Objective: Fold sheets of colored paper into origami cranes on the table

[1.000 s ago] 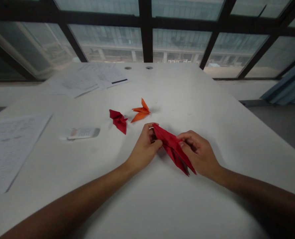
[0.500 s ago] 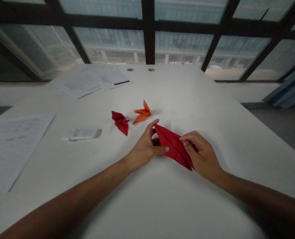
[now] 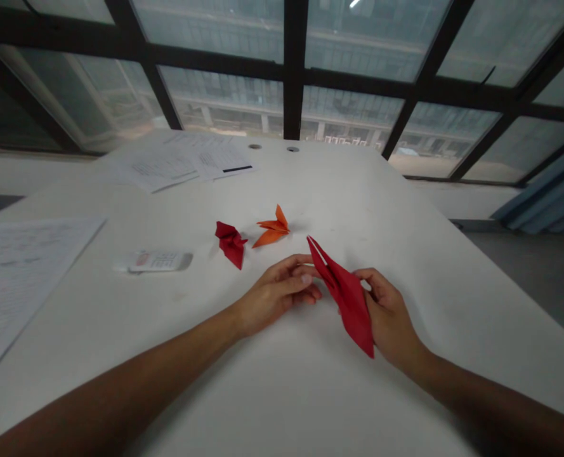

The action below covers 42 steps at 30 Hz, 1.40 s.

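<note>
A folded red origami paper (image 3: pixel 351 298), long and pointed at both ends, is held above the table by my right hand (image 3: pixel 389 314). That hand pinches its right side; part of the fingers is hidden behind the paper. The narrow slit between two points shows at its upper left end. My left hand (image 3: pixel 282 292) is beside the paper's left edge, fingers stretched out and loosely apart, some tips close to or behind the edge. Whether they touch it I cannot tell. Beyond my hands lie a small red origami piece (image 3: pixel 231 243) and an orange origami piece (image 3: pixel 273 228).
A white table (image 3: pixel 272 406) spans the view. A white packet with printing (image 3: pixel 160 261) lies at the left, near a printed sheet (image 3: pixel 29 273). More printed papers (image 3: pixel 167 165) are at the far left. Dark-framed windows (image 3: pixel 294 76) stand behind; a blue curtain (image 3: pixel 548 190) hangs right.
The red paper has been turned, now steeper with another face showing. My left hand has loosened its hold on it. My right hand has kept its grip. The view has tilted slightly up.
</note>
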Each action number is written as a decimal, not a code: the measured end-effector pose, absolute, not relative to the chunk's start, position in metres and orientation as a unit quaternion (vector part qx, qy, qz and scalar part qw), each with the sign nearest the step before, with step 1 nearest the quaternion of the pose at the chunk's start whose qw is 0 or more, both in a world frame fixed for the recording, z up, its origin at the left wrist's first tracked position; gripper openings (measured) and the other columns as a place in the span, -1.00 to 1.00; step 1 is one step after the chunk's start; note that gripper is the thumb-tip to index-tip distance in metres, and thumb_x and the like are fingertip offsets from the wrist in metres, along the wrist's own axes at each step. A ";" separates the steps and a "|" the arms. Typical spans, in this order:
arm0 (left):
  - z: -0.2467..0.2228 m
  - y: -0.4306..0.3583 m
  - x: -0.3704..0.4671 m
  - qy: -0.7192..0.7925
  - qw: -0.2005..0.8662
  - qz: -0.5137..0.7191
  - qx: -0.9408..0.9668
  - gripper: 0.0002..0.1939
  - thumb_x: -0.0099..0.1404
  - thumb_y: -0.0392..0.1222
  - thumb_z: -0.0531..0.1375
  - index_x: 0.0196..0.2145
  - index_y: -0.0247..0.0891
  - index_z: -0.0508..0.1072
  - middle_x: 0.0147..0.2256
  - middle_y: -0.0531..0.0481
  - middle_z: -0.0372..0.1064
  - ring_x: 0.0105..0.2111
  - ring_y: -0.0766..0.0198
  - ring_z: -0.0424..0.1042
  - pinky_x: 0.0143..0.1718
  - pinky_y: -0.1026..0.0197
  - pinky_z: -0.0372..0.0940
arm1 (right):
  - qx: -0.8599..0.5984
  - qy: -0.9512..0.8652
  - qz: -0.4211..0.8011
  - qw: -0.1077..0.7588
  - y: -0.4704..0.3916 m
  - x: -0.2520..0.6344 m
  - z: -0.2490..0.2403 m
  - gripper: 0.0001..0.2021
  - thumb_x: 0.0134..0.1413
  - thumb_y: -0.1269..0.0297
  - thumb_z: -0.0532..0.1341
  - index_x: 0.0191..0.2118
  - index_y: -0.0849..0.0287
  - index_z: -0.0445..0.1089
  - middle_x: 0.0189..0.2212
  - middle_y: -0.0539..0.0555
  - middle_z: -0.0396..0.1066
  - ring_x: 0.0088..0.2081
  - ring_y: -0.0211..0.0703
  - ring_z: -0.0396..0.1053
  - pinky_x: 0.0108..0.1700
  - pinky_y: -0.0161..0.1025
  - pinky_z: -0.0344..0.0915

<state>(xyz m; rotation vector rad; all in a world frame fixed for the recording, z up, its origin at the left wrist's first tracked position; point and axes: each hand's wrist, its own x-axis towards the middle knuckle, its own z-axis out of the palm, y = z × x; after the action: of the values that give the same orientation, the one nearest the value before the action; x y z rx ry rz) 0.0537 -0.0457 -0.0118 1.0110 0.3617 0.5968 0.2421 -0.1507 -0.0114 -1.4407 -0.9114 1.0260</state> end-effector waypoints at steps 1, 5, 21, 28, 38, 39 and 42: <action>-0.013 -0.046 0.054 0.171 0.811 0.281 0.484 -0.68 0.29 -0.16 0.36 -0.04 -0.27 0.46 -0.19 -0.06 0.47 -0.32 0.31 0.45 -0.25 0.22 0.30 | -0.597 -0.363 0.472 0.537 -0.150 0.241 -0.012 -0.79 0.16 0.09 0.28 -0.19 0.08 0.38 -0.57 -0.09 0.38 -0.60 -0.26 0.28 -0.57 -0.35 0.17; -0.014 -0.048 0.056 0.190 0.770 0.270 0.546 -0.69 0.26 -0.15 0.39 -0.11 -0.29 0.45 -0.30 0.01 0.43 -0.36 0.36 0.39 -0.26 0.24 0.27 | -0.562 -0.356 0.532 0.524 -0.150 0.236 -0.010 -0.79 0.04 0.19 0.37 -0.24 0.11 0.39 -0.52 -0.08 0.42 -0.57 -0.29 0.30 -0.54 -0.36 0.20; -0.010 -0.065 0.061 0.224 0.723 0.349 0.552 -0.39 0.25 -0.20 0.36 0.17 -0.18 0.20 -0.36 0.12 0.33 -0.40 0.38 0.33 -0.32 0.27 0.24 | -0.551 -0.739 0.139 0.361 -0.158 0.248 -0.004 -0.69 0.24 0.30 0.26 0.08 -0.02 0.42 -0.11 0.09 0.48 -0.10 -0.05 0.44 -0.01 -0.06 0.39; -0.010 -0.064 0.056 0.235 0.684 0.348 0.596 -0.14 0.35 -0.14 0.29 0.43 0.04 -0.09 -0.30 0.11 0.26 -0.42 0.38 0.30 -0.37 0.27 0.27 | -0.624 -0.660 0.237 0.346 -0.154 0.246 -0.001 -0.68 0.14 0.37 0.27 0.03 0.00 0.47 -0.29 -0.02 0.59 -0.35 -0.17 0.52 -0.32 -0.24 0.45; -0.009 -0.074 0.053 0.256 0.379 0.326 0.827 -0.82 0.44 -0.26 0.10 -0.09 -0.20 0.48 -0.18 -0.06 0.32 -0.27 0.27 0.37 -0.20 0.21 0.31 | -0.604 -0.625 0.299 0.395 -0.152 0.249 -0.006 -0.66 0.29 0.34 0.17 0.14 -0.03 0.29 -0.31 -0.05 0.61 -0.33 -0.18 0.58 -0.23 -0.22 0.49; -0.008 -0.074 0.053 0.262 0.383 0.319 0.826 -0.88 0.42 -0.25 0.13 -0.13 -0.21 0.45 -0.18 -0.05 0.31 -0.28 0.28 0.36 -0.21 0.21 0.31 | -0.599 -0.633 0.295 0.392 -0.152 0.249 -0.007 -0.67 0.30 0.33 0.16 0.14 -0.03 0.30 -0.25 -0.03 0.61 -0.28 -0.17 0.58 -0.18 -0.20 0.50; -0.007 -0.072 0.054 0.277 0.389 0.308 0.823 -0.93 0.34 -0.24 0.22 -0.29 -0.22 0.37 -0.23 0.00 0.31 -0.29 0.28 0.35 -0.22 0.21 0.28 | -0.580 -0.675 0.261 0.374 -0.151 0.251 -0.008 -0.72 0.34 0.32 0.12 0.09 -0.04 0.40 -0.06 0.03 0.58 -0.08 -0.12 0.56 -0.02 -0.14 0.47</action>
<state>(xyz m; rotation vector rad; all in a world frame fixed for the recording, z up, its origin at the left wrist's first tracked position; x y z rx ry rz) 0.0543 -0.0720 -0.0068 2.0930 0.7037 0.7832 0.2513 -0.1508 -0.0083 -1.4849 -1.7278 0.6676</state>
